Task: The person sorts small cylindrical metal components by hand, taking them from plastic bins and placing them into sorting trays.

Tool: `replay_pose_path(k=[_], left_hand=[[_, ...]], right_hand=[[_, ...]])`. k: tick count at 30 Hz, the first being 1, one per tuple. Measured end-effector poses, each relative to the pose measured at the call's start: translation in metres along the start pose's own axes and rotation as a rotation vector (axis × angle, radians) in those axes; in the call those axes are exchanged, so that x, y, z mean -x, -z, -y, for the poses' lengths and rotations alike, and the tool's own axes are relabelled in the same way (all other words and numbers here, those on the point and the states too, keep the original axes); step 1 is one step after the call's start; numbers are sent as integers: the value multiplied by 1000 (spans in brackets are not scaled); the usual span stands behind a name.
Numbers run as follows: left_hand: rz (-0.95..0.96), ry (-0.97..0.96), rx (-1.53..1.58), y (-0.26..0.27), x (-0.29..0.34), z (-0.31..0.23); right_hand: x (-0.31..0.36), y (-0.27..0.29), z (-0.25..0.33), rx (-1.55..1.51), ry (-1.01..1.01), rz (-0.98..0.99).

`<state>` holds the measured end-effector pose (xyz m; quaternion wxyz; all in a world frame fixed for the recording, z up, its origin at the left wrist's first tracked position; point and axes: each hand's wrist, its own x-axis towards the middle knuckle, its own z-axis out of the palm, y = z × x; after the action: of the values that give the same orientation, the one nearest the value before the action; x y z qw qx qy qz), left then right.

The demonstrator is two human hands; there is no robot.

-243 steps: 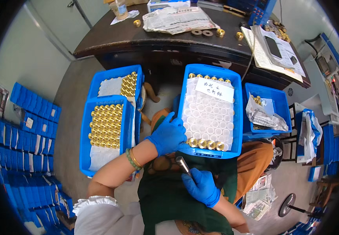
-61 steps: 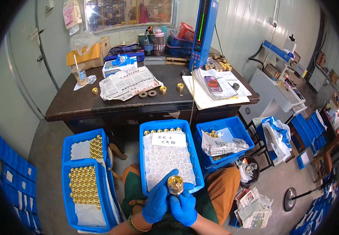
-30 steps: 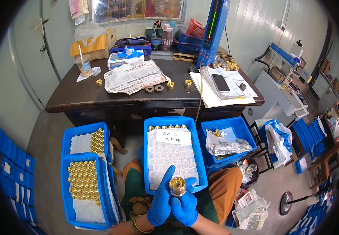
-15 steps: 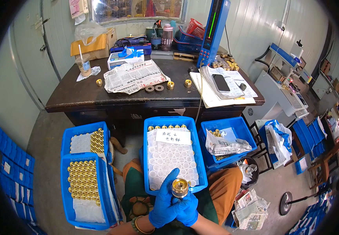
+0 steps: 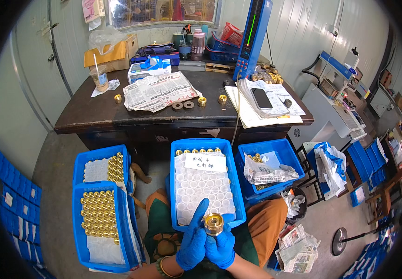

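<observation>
A brass ring-shaped part [image 5: 214, 220] with a round bore faces up between my blue-gloved hands, above the near end of the middle blue tray [image 5: 242, 204]. My left hand [image 5: 191, 245] is closed at the part's left side, its index finger stretched forward. My right hand [image 5: 221, 247] is closed around its right and lower side; some fingertips are hidden. In the middle tray, a white sheet [image 5: 201, 188] with round imprints lies below a handwritten slip [image 5: 205, 162]. A row of brass parts [image 5: 201, 151] shows at its far end.
Two blue trays [image 5: 76, 223] with brass parts stand on the left. On the right is a blue bin [image 5: 281, 145] with newspaper and brass parts. The dark desk [image 5: 98, 109] ahead carries newspaper, loose rings, a phone [image 5: 262, 98] and a tall blue gauge [image 5: 252, 42].
My right fingers have drawn back from the part's right side and curled lower. My left index finger points a little farther forward. The brass part stays in nearly the same place.
</observation>
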<state>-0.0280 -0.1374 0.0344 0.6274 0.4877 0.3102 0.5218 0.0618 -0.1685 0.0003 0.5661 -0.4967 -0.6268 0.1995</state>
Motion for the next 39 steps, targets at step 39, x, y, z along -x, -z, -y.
replay_pose_path(k=[39], left_hand=[[-539, 605, -1290, 280, 129, 27]], right_hand=[[33, -22, -34, -100, -504, 331]])
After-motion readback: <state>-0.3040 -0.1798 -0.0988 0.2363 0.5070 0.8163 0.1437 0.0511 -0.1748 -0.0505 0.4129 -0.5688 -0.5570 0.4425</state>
